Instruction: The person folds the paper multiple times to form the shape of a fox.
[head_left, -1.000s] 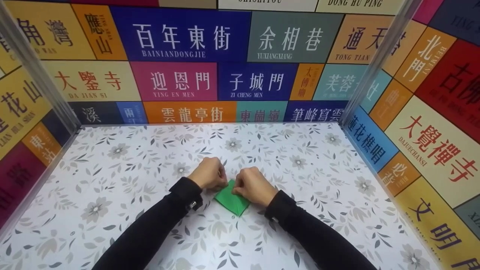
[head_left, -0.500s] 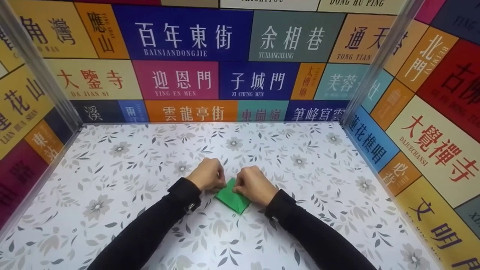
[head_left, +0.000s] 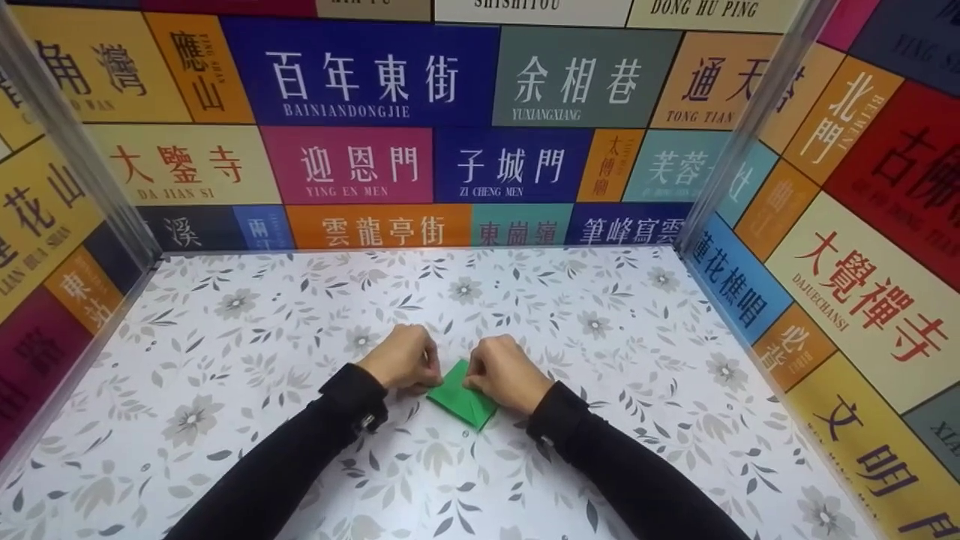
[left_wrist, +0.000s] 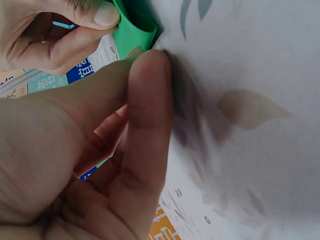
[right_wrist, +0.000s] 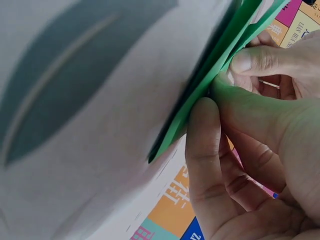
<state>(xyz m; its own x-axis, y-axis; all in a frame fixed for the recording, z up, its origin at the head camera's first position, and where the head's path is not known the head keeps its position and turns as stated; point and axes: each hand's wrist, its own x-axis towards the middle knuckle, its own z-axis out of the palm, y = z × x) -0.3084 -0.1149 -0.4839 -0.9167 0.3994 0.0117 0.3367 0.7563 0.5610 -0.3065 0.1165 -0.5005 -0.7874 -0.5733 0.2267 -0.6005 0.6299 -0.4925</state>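
Observation:
A small folded piece of green paper (head_left: 461, 401) lies on the table in the head view, one corner pointing toward me. My left hand (head_left: 401, 360) pinches its left corner between thumb and index finger. On the upper right side, my right hand (head_left: 510, 373) grips the paper with thumb and curled index finger. From the left wrist, the paper (left_wrist: 135, 30) shows a rounded, loose fold beside the fingertips. Layered edges of the green paper (right_wrist: 200, 92) stand slightly apart in the right wrist view, rising from the tabletop. The thumbs and fingers hide parts of its edges.
The white table (head_left: 225, 375) has a grey flower and leaf print. Behind it stands a wall panel (head_left: 352, 165) of coloured blocks with lettering, and similar panels rise at left and right. Clear strips (head_left: 720, 135) run up the corners.
My left hand has shifted left and a little toward me, its fingertips now at the paper's left corner. The right hand and the paper stay nearly in place.

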